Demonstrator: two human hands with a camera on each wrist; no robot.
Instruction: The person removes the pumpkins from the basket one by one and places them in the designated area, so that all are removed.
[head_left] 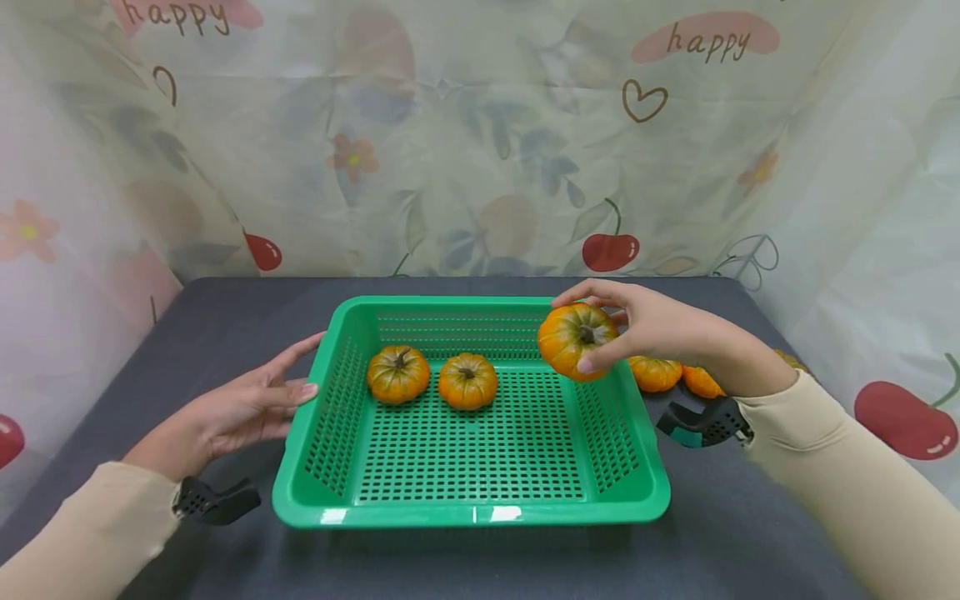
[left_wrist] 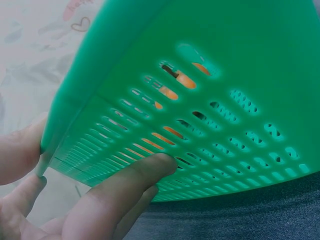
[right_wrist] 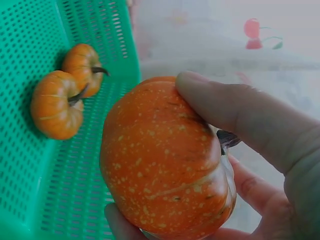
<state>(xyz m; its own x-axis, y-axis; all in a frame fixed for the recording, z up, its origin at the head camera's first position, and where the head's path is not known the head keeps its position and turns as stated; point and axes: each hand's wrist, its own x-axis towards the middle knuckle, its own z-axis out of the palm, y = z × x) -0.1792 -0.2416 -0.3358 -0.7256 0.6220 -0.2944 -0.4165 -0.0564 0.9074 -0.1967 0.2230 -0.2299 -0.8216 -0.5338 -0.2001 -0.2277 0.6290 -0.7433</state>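
My right hand (head_left: 648,321) grips a small orange pumpkin (head_left: 573,342) over the right end of a green plastic basket (head_left: 472,514). In the right wrist view, the thumb (right_wrist: 225,102) lies across the top of this pumpkin (right_wrist: 165,160) beside its dark stem, with fingers underneath. Two more pumpkins, one at the left (head_left: 398,375) and one near the middle (head_left: 468,382), sit inside the basket. My left hand (head_left: 251,408) holds the basket's left side. Close up, the basket rim is pinched by the left hand (left_wrist: 100,205), while other fingers touch the slotted outer wall (left_wrist: 260,65).
Several other pumpkins (head_left: 655,374) lie on the dark table (head_left: 225,317) just right of the basket, partly hidden behind my right wrist. A printed curtain (head_left: 465,125) hangs behind the table and along both sides.
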